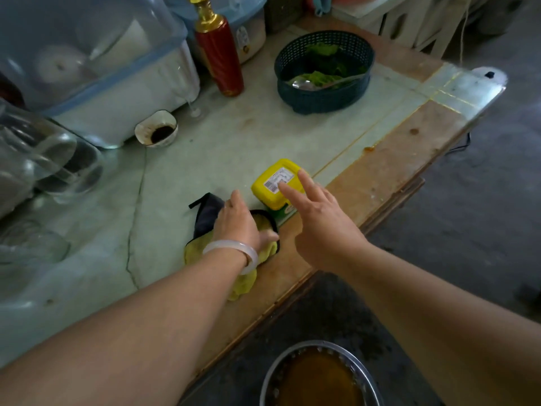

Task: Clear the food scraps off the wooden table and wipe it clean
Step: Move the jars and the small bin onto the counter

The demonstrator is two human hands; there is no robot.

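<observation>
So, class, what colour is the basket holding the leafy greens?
Dark blue-green basket, seen best in the head view.

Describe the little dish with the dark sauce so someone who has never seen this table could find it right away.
Start at the big clear-lidded plastic box at the back left of the table. Right at its front corner, left of the red bottle, sits the small white dish. It is the only squarish open dish, with a dark puddle of sauce inside and brown stains on its rim.
</observation>
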